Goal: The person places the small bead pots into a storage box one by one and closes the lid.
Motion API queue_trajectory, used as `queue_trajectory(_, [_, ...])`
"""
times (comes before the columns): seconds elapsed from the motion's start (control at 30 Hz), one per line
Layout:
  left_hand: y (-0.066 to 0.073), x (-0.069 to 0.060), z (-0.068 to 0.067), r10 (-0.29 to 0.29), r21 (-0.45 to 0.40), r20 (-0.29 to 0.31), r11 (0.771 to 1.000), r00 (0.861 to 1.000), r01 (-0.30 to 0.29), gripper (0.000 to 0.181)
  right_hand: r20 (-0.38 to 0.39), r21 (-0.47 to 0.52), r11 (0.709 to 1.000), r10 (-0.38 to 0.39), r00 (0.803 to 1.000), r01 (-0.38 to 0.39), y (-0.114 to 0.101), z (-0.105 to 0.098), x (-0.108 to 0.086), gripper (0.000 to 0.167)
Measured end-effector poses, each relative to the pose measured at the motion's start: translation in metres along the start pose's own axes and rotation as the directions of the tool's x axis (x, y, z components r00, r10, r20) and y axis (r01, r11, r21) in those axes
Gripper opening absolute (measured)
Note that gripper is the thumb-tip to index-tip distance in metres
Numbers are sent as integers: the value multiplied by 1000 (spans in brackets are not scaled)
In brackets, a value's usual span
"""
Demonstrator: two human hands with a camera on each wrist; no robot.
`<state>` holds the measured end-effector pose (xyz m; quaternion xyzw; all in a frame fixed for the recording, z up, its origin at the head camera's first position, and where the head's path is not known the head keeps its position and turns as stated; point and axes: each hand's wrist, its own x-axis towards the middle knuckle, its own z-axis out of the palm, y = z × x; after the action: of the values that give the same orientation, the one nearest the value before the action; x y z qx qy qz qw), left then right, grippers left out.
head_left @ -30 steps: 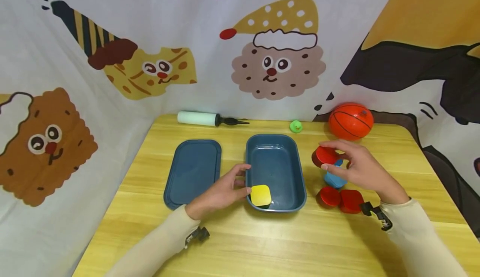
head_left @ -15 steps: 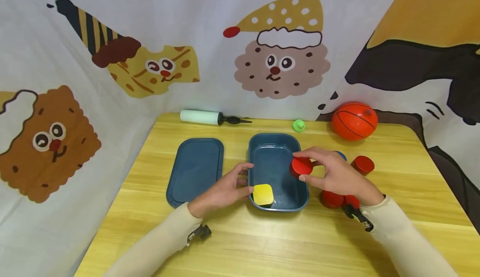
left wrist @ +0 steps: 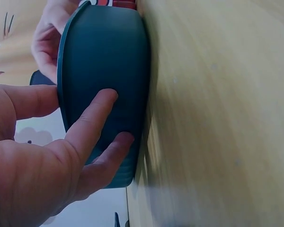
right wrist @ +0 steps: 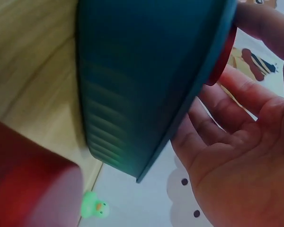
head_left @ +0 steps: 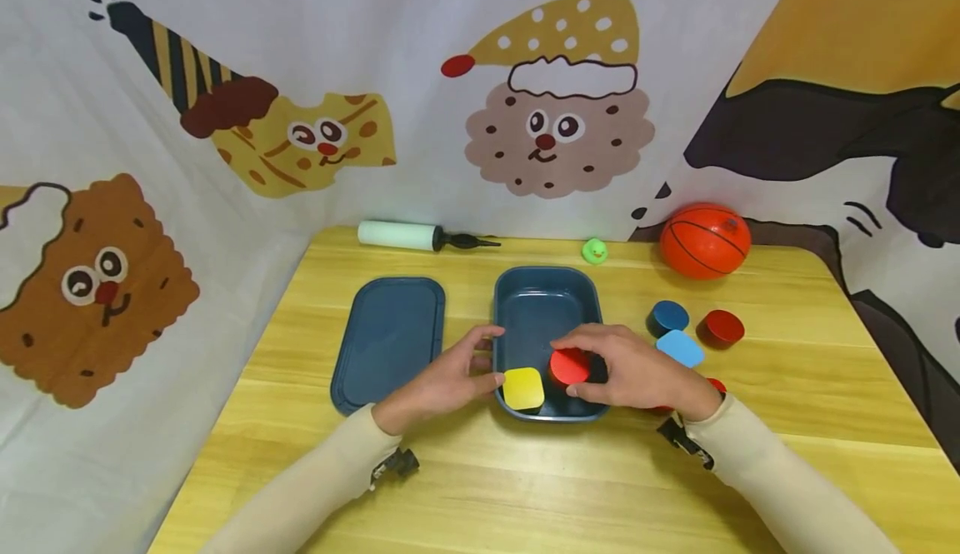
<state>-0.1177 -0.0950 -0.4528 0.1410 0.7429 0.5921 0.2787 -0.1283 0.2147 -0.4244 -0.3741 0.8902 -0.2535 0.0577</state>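
Observation:
A dark blue rectangular box (head_left: 536,304) stands on the table with a yellow square block (head_left: 522,388) in its near left corner. My left hand (head_left: 448,377) rests against the box's left side, its fingertips touching the outer wall (left wrist: 104,52) and rim. Over the near right part of the box, my right hand (head_left: 626,366) pinches a red round block (head_left: 570,366) between thumb and fingers. That block sits beside the yellow one, partly below the rim; whether it touches the box floor is hidden. In the right wrist view, the red block (right wrist: 222,61) shows past the rim.
Right of the box stand a dark blue round block (head_left: 667,317), a light blue block (head_left: 680,348) and a dark red round block (head_left: 722,329); other red ones are mostly hidden. A flat lid (head_left: 393,337) lies left. Behind are a pump (head_left: 397,235), green duck (head_left: 595,252) and ball (head_left: 705,242).
My right hand has carried the red round block leftward from the group of blocks, over the right rim and into the box. My left hand has stayed at the box's side.

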Motion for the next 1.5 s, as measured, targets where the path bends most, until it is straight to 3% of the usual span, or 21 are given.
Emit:
queue_trajectory(0.2, [-2,-1,0,-4,3,-5,1000,1000,4,71,36,-20,999,-35,999,36,-1,8,1,56])
queue_trajectory(0.5, [-5,0,-2,6,21,-1,1000,1000,-6,70,165,-53,998,-13,986,22,-4,18,10,52])
queue_trajectory(0.73, [-5,1,-2,10,20,10,1000,1000,-10,70,179,-39,999,-8,984,15,-4,17,10,50])
queue_trajectory(1.1, [-6,3,-3,-4,-53,11,999,1000,4,70,-7,20,999,-29,1000,29,2,-2,3,43])
queue_trajectory(1.23, [-7,3,-3,-2,-66,11,998,1000,2,70,-88,8,1000,2,996,-2,9,-9,-3,39])
queue_trajectory(1.5, [-7,2,-3,-5,-79,8,997,1000,6,70,-180,-19,997,67,981,-71,25,-26,-24,38])
